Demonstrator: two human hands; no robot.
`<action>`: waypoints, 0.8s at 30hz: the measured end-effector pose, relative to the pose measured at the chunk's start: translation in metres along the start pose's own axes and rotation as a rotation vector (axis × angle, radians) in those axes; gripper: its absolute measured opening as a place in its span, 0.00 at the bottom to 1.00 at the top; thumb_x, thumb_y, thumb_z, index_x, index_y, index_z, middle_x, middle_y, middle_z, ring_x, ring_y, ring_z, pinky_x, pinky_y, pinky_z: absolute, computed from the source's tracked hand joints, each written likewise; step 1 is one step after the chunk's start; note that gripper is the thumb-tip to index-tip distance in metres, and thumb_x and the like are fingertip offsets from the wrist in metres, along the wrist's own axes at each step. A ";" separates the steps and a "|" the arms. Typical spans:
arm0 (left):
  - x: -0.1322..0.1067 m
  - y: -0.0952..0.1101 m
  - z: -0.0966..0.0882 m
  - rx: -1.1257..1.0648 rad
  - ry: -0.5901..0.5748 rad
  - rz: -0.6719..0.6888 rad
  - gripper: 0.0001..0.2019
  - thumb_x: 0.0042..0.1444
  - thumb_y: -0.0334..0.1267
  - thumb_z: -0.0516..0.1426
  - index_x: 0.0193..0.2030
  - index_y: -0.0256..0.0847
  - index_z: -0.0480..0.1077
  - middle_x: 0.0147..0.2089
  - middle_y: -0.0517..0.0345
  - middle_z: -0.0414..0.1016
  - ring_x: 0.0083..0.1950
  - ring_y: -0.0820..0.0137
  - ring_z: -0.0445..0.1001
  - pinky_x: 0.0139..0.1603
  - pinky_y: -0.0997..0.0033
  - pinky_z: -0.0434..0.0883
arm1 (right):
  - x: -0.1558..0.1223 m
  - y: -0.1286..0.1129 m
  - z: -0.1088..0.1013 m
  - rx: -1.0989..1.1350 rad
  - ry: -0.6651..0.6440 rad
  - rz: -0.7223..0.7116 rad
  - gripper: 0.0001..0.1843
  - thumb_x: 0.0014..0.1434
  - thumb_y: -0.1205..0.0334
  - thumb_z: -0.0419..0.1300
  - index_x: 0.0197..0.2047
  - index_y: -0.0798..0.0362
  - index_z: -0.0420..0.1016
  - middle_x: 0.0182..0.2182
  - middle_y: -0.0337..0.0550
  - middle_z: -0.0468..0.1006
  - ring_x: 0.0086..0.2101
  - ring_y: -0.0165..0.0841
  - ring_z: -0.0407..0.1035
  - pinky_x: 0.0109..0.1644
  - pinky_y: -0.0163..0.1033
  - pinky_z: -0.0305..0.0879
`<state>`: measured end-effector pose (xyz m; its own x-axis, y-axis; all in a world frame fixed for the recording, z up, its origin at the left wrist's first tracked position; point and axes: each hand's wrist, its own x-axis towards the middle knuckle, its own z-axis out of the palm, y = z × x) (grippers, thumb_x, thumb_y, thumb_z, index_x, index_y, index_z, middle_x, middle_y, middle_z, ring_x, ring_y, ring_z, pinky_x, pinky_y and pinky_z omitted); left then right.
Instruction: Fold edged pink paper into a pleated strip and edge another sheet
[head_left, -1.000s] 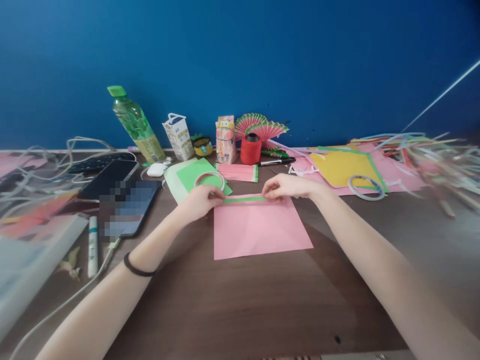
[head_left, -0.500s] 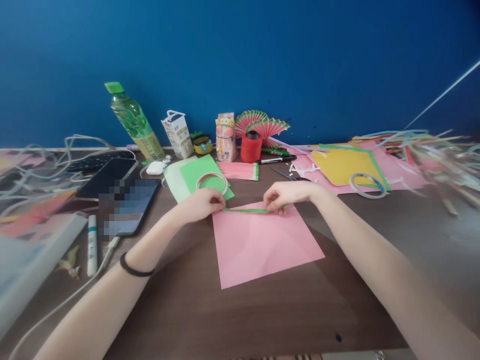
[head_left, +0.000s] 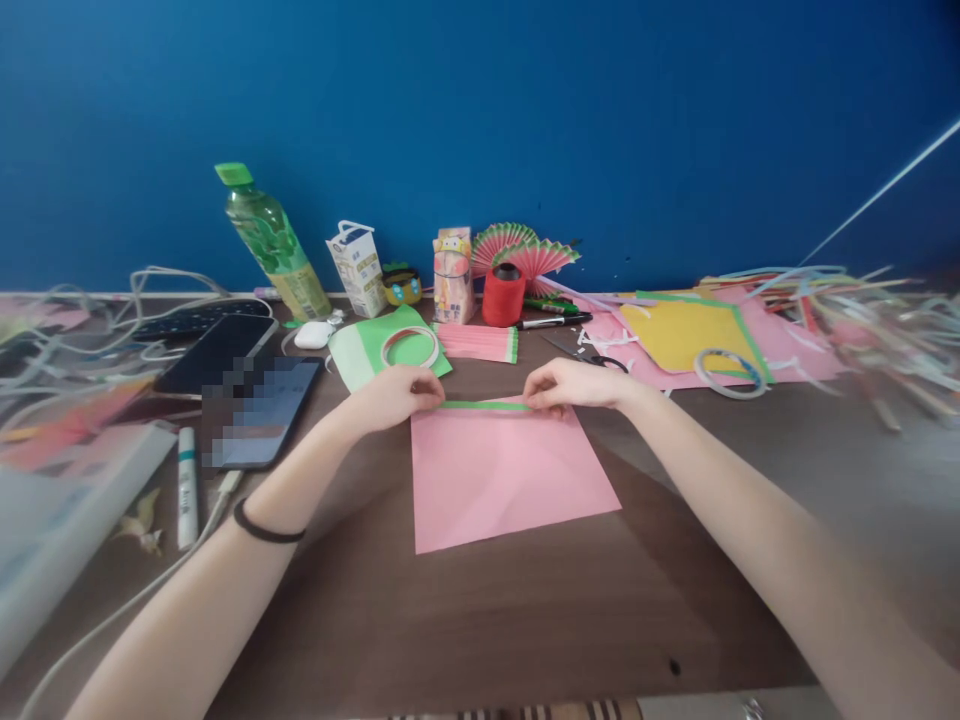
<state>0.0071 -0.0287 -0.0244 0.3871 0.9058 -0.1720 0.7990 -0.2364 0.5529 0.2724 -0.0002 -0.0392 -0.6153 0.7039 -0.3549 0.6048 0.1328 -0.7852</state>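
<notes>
Pinching the ends of a thin green strip [head_left: 484, 405] along the far edge of a pink sheet [head_left: 506, 470], the left hand [head_left: 394, 397] grips its left end and the right hand [head_left: 566, 384] its right end, both closed on it, with the sheet lying flat on the brown tabletop [head_left: 487, 610]. Doing this well, I judge, means keeping the strip taut and level with the sheet's edge before pressing it down, clear of the tape ring [head_left: 409, 347] on green paper [head_left: 360, 352] just behind the left hand.
</notes>
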 end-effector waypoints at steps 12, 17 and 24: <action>0.001 -0.017 -0.011 -0.006 -0.159 -0.001 0.14 0.44 0.42 0.54 0.38 0.41 0.72 0.35 0.59 0.75 0.36 0.69 0.71 0.35 0.75 0.64 | 0.006 0.007 0.004 0.022 0.116 -0.085 0.14 0.47 0.54 0.60 0.29 0.58 0.71 0.18 0.35 0.67 0.17 0.22 0.59 0.22 0.30 0.57; 0.001 -0.013 -0.006 0.081 -0.142 -0.065 0.09 0.42 0.41 0.54 0.29 0.40 0.72 0.29 0.60 0.74 0.31 0.70 0.70 0.30 0.75 0.63 | 0.007 0.011 0.004 -0.011 0.075 -0.080 0.14 0.46 0.53 0.60 0.27 0.57 0.72 0.17 0.35 0.67 0.17 0.23 0.60 0.22 0.30 0.57; 0.000 -0.012 -0.005 0.061 -0.134 -0.100 0.08 0.41 0.40 0.53 0.27 0.39 0.71 0.25 0.60 0.72 0.27 0.71 0.68 0.28 0.75 0.63 | 0.009 0.010 0.009 -0.038 0.133 -0.046 0.14 0.46 0.53 0.60 0.28 0.57 0.72 0.18 0.36 0.67 0.19 0.24 0.60 0.23 0.31 0.58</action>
<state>-0.0045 -0.0239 -0.0270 0.3587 0.8721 -0.3328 0.8613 -0.1717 0.4782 0.2679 0.0015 -0.0546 -0.5719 0.7824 -0.2465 0.5980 0.1919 -0.7782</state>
